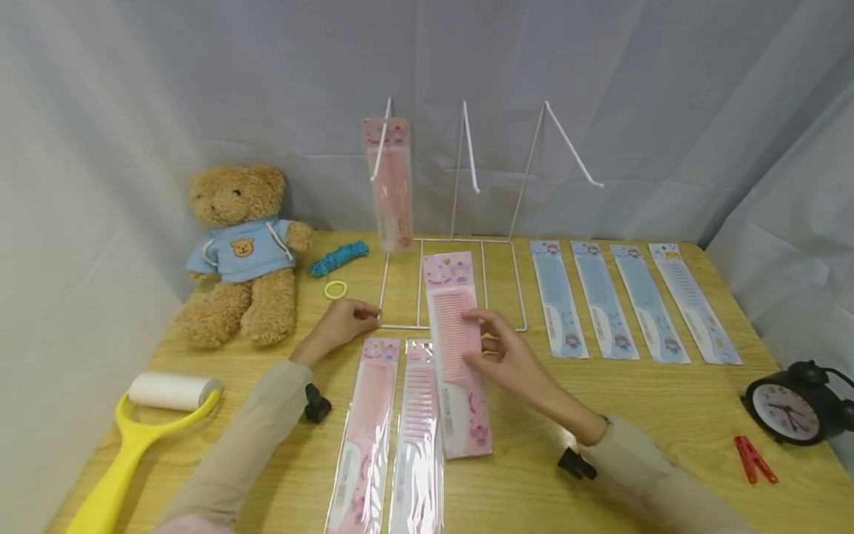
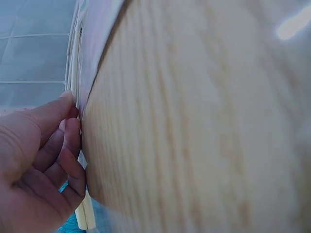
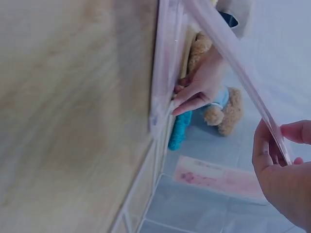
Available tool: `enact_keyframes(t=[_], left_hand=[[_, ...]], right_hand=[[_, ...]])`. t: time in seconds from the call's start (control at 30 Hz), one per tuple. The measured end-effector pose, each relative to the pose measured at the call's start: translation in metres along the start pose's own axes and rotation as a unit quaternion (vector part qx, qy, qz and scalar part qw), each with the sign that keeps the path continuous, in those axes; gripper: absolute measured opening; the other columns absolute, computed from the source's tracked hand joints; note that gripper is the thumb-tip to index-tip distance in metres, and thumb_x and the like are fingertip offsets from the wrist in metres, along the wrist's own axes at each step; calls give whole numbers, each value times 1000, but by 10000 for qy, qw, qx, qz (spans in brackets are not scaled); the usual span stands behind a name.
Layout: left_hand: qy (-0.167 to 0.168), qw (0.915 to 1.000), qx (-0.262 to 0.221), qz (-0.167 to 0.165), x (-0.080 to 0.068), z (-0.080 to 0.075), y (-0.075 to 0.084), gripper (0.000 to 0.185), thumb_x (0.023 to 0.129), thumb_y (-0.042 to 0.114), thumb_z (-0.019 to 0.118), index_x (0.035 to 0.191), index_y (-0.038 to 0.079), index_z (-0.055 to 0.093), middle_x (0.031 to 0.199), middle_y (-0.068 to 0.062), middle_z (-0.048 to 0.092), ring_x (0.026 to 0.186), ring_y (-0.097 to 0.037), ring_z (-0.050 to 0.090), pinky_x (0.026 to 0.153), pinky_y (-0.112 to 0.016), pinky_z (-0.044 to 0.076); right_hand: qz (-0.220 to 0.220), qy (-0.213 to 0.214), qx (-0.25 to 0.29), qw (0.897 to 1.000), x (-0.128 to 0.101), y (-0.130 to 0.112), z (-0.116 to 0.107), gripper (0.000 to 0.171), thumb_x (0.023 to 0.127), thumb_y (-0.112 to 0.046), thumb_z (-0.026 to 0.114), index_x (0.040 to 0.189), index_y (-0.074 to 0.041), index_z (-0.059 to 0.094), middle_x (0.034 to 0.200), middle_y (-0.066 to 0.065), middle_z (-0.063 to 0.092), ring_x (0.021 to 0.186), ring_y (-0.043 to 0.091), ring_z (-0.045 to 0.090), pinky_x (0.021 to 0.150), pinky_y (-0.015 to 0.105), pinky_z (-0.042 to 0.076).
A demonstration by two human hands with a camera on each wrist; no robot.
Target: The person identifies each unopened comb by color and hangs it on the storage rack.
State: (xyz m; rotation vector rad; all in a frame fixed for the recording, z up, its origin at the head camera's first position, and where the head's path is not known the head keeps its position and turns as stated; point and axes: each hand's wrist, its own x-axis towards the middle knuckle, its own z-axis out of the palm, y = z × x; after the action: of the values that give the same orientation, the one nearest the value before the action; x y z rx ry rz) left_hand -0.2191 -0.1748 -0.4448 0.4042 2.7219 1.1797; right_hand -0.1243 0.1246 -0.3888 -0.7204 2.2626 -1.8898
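- While the right hand (image 1: 507,356) pinches a packaged pink comb (image 1: 457,348) at mid-length, thumb on one side and fingers on the other, the pack is tilted up off the wooden table (image 1: 667,415), its top end over the base of the white wire rack (image 1: 454,282); probably held this way to keep the hang hole free.
- Right wrist view: fingers (image 3: 265,150) clamp the edge of the clear sleeve, so a firm grasp, not just resting.
- Left hand (image 1: 340,322) sits at the rack's front left corner, fingertips (image 2: 68,104) against the wire frame (image 2: 74,68), seemingly to steady it. Whether the fingers curl round the wire or only press on it, I cannot tell.
- One pink comb pack (image 1: 390,182) already hangs on the left hook; the middle hook (image 1: 470,148) and right hook (image 1: 574,148) are bare.
- Two more pink comb packs (image 1: 394,430) lie flat side by side near the front edge, just left of the held one, within easy reach.
- Four blue comb packs (image 1: 634,300) lie in a row right of the rack, apart from the pink ones, looks sorted by colour.
- Other items: teddy bear (image 1: 240,252), teal cord bundle (image 1: 339,257), yellow hair tie (image 1: 336,289), yellow lint roller (image 1: 143,437) at left; black alarm clock (image 1: 797,404) and red clothespin (image 1: 754,458) at right.
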Motion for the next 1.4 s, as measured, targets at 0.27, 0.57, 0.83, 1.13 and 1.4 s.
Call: enact_keyframes(t=[0.27,0.57,0.83,1.13,1.4], left_hand=[[86,9999,54,114,3,2,-3,24,87,8,68,105,-7,69,101,-22,69,94,-32,65,84,-42,52],[197,9983,153,534,3,2,-6,20,86,7,69,98,-9,70,93,-21,71,87,-30,66,79,-41,53],[136,9979,96,619,3,2,-6,16,85,4,67,94,-10,71,90,-20,71,84,-27,67,77,-37,53],[150,9983,169,542,3,2,-7,15,86,2,67,93,-10,71,89,-20,71,79,-22,65,74,-34,53],[99,9988,147,467,2,2,-5,16,87,4,66,94,-9,71,90,-20,71,84,-27,66,77,-39,54]], right_hand=[[-603,3,-32,9982,30,-24,15,53,86,9,60,134,1,40,107,25,55,87,28,61,76,33,56],[-1144,-75,-10,9934,61,-44,29,51,86,10,61,132,2,40,105,27,57,84,30,61,73,34,56],[-1151,-1,-165,9932,78,-52,34,52,88,6,60,135,-1,40,109,24,57,86,29,61,74,32,56],[-1210,21,-198,9925,90,-51,35,51,88,5,60,135,-2,39,107,25,57,85,32,62,74,32,56],[-1201,106,-134,9926,98,-49,35,51,87,8,59,133,0,39,104,27,57,83,32,61,73,33,57]])
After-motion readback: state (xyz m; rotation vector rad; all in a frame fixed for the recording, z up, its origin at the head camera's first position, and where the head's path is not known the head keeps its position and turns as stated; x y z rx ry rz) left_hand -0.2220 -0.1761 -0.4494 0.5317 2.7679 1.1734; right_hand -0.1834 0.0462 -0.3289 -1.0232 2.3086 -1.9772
